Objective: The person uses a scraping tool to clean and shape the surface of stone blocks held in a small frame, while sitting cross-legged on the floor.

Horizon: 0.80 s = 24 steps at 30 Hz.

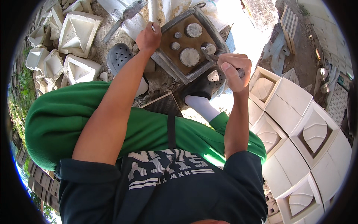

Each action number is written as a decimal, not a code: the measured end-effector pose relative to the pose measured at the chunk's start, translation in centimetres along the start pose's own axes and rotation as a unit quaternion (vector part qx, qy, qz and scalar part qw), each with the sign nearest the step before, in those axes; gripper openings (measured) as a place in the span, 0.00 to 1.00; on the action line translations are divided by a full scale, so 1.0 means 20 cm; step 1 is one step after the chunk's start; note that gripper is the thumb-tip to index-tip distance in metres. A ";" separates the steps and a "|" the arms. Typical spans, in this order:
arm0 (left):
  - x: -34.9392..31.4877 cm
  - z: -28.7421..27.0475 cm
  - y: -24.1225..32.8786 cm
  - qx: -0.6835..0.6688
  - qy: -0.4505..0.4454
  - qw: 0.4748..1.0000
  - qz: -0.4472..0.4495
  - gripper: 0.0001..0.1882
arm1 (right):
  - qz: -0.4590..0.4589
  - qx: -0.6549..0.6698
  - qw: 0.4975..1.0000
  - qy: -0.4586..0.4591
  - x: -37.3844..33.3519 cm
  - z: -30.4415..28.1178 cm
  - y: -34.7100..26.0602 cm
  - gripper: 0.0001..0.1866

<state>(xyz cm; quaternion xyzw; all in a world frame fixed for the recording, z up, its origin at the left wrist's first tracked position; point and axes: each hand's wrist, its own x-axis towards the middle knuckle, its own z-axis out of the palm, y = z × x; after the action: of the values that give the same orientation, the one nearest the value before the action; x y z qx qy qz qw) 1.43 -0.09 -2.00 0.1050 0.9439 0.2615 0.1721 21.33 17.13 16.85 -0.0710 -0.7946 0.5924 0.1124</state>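
My right hand [235, 71] is closed around the dark handle of a small trowel [213, 57]. The metal blade points left and its tip meets a round grey disc [210, 48]. This disc sits with several others, large and small, in brown packed sand inside a square grey mould frame [172, 67]. By the frame's left corner my left hand [149, 37] is a fist. A pale bit shows at its fingers, but what it grips I cannot make out. Another trowel, with a grey blade [135, 9], lies beyond the left hand.
Broken white cast blocks [79, 33] are heaped at the far left. White moulded blocks [289, 112] with leaf-shaped recesses stand in rows on the right. My dark clogs [119, 58] flank the frame. White sacking [169, 11] lies behind it, and a wooden slatted piece [289, 28] is at far right.
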 end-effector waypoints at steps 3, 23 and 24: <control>0.00 0.00 0.00 0.000 -0.003 1.000 0.004 0.23 | -0.002 -0.043 0.999 -0.005 0.00 0.02 0.03 0.18; 0.00 0.00 0.00 0.006 0.007 1.000 0.007 0.22 | 0.060 0.002 0.998 0.007 -0.09 -0.03 0.01 0.16; 0.00 0.00 0.01 0.007 0.011 1.000 0.007 0.22 | 0.062 0.000 0.998 0.009 -0.09 -0.01 0.03 0.16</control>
<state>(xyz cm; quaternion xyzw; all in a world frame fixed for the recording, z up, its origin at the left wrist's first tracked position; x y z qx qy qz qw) 1.52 0.03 -1.95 0.1100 0.9468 0.2569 0.1594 23.16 17.11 16.08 -0.1253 -0.7875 0.5977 0.0827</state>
